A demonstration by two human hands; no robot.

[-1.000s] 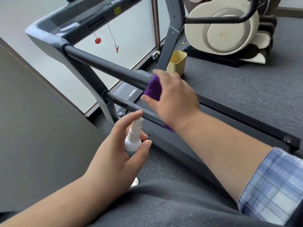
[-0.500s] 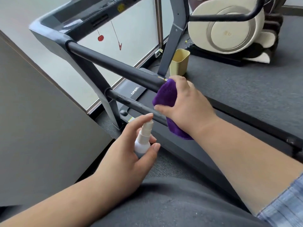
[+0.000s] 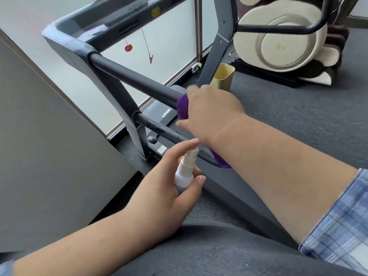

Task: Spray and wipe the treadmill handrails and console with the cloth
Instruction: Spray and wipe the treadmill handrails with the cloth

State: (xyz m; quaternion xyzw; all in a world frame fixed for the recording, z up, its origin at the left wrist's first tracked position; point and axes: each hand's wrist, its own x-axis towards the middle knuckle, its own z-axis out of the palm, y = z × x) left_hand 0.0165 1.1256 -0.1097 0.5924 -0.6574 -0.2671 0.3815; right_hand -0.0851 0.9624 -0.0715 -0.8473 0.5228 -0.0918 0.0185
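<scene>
Since the purple cloth [image 3: 182,108] is soft, the right hand [image 3: 211,112] wraps it round the handrail [image 3: 135,78]; the left hand [image 3: 169,188] grips a light spray bottle [image 3: 184,172].

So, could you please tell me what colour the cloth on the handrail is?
The cloth is purple, gripped by the right hand; head view.

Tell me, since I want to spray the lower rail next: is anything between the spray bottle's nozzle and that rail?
Nothing visible. The left hand holds the spray bottle just beside the lower rail. The right hand and purple cloth are on the upper handrail.
</scene>
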